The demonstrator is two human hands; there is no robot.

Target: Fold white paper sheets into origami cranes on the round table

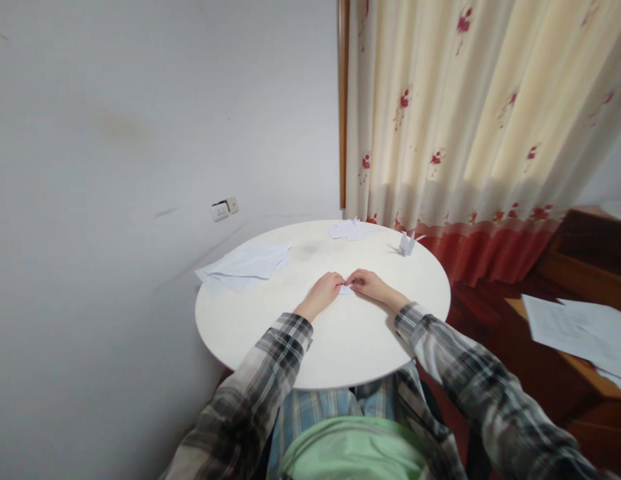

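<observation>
A small white piece of folded paper (345, 291) lies on the round white table (330, 353), near its middle. My left hand (327, 291) closes on the paper's left side, thumb and fingers pressed together. From the right, my right hand (369, 283) pinches the same paper, its fingertips almost meeting those of the left. Both hands hide much of the paper, so its exact folds cannot be made out. Beyond my right hand a white origami crane (406, 245) stands on the table.
Loose white sheets (250, 261) lie at the table's left edge, and more paper pieces (351, 230) at the far edge. A wall with a socket (220, 211) borders the left. A flowered curtain (450, 120) hangs behind. Papers (580, 330) rest on brown furniture at right.
</observation>
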